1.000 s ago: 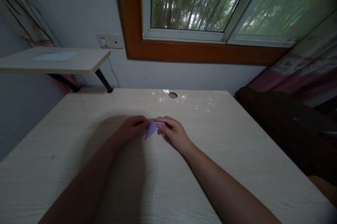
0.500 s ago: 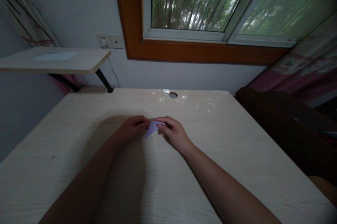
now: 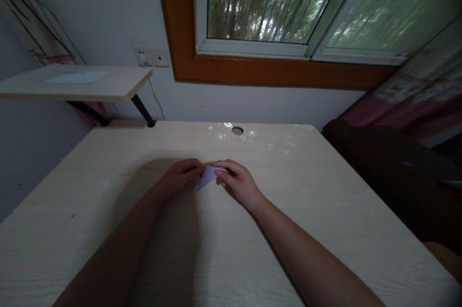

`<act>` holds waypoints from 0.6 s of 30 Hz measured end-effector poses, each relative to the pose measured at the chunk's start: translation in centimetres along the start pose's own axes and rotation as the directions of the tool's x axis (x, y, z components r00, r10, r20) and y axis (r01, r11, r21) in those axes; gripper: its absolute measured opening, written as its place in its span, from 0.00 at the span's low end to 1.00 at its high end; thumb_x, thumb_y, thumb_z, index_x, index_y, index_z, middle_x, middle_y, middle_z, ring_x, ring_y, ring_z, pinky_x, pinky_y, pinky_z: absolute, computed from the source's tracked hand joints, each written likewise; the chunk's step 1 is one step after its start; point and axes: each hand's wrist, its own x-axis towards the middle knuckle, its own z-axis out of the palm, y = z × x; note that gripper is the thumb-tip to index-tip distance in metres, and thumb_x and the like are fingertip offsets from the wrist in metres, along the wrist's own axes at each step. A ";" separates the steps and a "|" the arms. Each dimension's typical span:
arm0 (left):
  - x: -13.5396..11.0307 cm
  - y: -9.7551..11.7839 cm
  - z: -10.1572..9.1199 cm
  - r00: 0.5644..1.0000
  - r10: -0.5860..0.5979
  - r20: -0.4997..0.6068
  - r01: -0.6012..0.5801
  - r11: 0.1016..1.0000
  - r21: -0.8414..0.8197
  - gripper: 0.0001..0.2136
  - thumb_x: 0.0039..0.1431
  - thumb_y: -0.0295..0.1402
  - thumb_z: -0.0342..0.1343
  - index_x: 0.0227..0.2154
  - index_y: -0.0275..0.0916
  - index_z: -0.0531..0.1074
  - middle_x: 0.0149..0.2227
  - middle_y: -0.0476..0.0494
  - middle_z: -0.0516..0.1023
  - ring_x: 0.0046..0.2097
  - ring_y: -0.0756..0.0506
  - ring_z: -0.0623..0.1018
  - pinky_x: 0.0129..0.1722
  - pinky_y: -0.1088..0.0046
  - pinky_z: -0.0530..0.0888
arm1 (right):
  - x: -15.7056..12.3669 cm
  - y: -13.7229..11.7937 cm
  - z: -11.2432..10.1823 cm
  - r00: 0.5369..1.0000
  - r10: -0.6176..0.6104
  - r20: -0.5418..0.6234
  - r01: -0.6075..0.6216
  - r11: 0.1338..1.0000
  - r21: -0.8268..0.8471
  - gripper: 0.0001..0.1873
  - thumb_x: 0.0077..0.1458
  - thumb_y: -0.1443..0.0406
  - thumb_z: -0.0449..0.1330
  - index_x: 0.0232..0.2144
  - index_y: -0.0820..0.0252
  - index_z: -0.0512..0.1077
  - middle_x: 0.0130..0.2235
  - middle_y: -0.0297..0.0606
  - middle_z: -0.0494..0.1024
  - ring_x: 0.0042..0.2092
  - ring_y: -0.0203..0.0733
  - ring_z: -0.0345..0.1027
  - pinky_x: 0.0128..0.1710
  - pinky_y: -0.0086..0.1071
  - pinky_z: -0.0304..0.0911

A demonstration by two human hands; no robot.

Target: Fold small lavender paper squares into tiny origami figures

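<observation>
Between my two hands is a small piece of folded purple paper [image 3: 207,177], roughly triangular, with one pointed corner toward me. My left hand [image 3: 184,173] pinches its upper left corner between thumb and fingers. On the other side, my right hand [image 3: 238,179] grips the right part, thumb on the near face and fingers behind, so that part of the paper is covered. Both hands are low over the pale wooden desk [image 3: 245,249], past its middle toward the back.
A raised shelf [image 3: 119,86] on black legs stands at the back left, with a white sheet [image 3: 76,77] on it. A round cable hole [image 3: 237,130] is near the desk's back edge. Behind are wall sockets [image 3: 150,57] and a window [image 3: 267,4]; dark furniture [image 3: 382,167] stands at the right.
Hardly anything differs. The purple paper's near corner has shifted very slightly to the left, and both hands keep their hold in the same place.
</observation>
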 end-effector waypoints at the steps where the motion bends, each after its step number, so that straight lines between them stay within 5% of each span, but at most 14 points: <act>1: 0.0 0.0 0.0 1.000 -0.001 0.001 0.001 1.000 -0.004 0.12 0.58 0.40 0.55 0.30 0.36 0.74 0.29 0.49 0.74 0.34 0.47 0.72 0.37 0.73 0.68 | 0.0 0.0 0.0 1.000 0.000 0.000 0.000 1.000 0.002 0.14 0.58 0.59 0.62 0.46 0.53 0.78 0.37 0.36 0.74 0.28 0.31 0.65 0.27 0.28 0.60; 18: 0.1 -0.1 -0.1 1.000 -0.007 -0.025 0.006 1.000 -0.005 0.13 0.58 0.42 0.56 0.31 0.36 0.75 0.29 0.49 0.75 0.34 0.47 0.72 0.38 0.73 0.68 | -0.1 0.2 0.0 1.000 -0.005 0.012 0.005 1.000 -0.007 0.15 0.58 0.57 0.62 0.46 0.52 0.78 0.39 0.37 0.74 0.30 0.32 0.66 0.28 0.28 0.62</act>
